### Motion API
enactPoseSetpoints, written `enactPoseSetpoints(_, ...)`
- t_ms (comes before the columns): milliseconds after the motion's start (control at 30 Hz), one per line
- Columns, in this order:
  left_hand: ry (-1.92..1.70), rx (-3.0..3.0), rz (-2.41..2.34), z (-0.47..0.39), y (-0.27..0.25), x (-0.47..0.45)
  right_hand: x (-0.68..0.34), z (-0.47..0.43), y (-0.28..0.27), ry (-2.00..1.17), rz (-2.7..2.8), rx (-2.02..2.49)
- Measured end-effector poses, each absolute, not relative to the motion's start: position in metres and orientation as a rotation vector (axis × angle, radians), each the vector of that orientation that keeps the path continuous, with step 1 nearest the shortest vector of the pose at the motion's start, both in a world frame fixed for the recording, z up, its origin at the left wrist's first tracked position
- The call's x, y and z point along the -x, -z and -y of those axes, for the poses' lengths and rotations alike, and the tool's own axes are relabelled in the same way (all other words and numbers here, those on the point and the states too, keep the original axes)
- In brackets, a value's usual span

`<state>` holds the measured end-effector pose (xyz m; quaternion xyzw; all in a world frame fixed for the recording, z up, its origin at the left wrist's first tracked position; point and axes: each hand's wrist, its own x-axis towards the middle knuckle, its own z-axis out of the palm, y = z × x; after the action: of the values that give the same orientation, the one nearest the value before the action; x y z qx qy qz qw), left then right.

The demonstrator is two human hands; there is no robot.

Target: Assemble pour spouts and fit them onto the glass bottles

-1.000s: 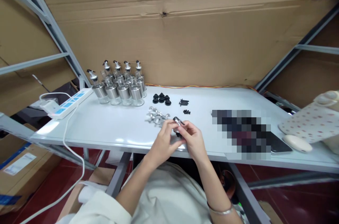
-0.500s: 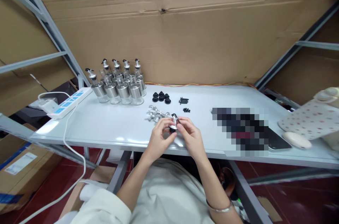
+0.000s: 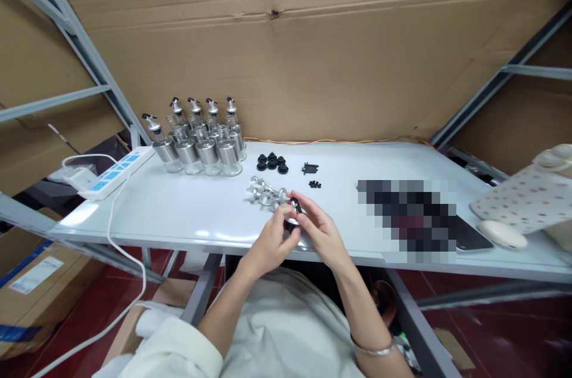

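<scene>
1. Pourer spout: held above the near edge of the table, between the two hands. Black lever at the top, metal collar and dark base below; the rest is covered by fingers.
2. Left hand: fingers and thumb closed in a narrow pinch around the spout's lower part.
3. Right hand: thumb and fingers narrow, gripping the spout beside its lever. A bracelet sits on this forearm.
4. Metal tops: loose cluster just beyond the left hand.
5. Black stoppers: grouped behind the metal tops.
6. Black levers: small pile right of the stoppers, small black caps just in front.
7. Bottles: glass with steel sleeves, upright at the table's far left; five carry spouts.
8. Power strip: left table edge, plug inserted.
9. Right side: blurred-out patch, dark flat object, white oval item and dotted container.
</scene>
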<state>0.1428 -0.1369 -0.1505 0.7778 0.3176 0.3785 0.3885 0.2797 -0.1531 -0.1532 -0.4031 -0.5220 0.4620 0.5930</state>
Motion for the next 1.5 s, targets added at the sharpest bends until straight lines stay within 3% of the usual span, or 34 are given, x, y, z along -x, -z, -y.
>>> enactPoseSetpoints(333, -0.880, -1.973, -0.853, 0.135, 0.153, -0.143, -0.275, 0.151, 0.153, -0.768, 1.434, 0.986)
enactPoseSetpoints(567, -0.769, -2.255, -0.743, 0.141, 0.152, -0.149, -0.279, 0.147, 0.164, -0.742, 1.005, 1.139)
enactPoseSetpoints(733, -0.857, -2.028, -0.810, 0.138, 0.151, -0.143, -0.279, 0.147, 0.159, -0.559, 1.076, 1.248)
enactPoseSetpoints(1033, -0.969, -1.644, -0.782, 0.136, 0.149, -0.141, -0.295, 0.136, 0.148, -0.661, 1.088, 1.244)
enactPoseSetpoints(1233, -0.949, -1.583, -0.748, 0.135, 0.151, -0.141, -0.348, 0.076, 0.115, -0.299, 1.626, 1.832)
enactPoseSetpoints(1500, -0.939, -1.613, -0.779, 0.135, 0.151, -0.141, -0.376, 0.021, 0.131, -0.286, 1.702, 2.054)
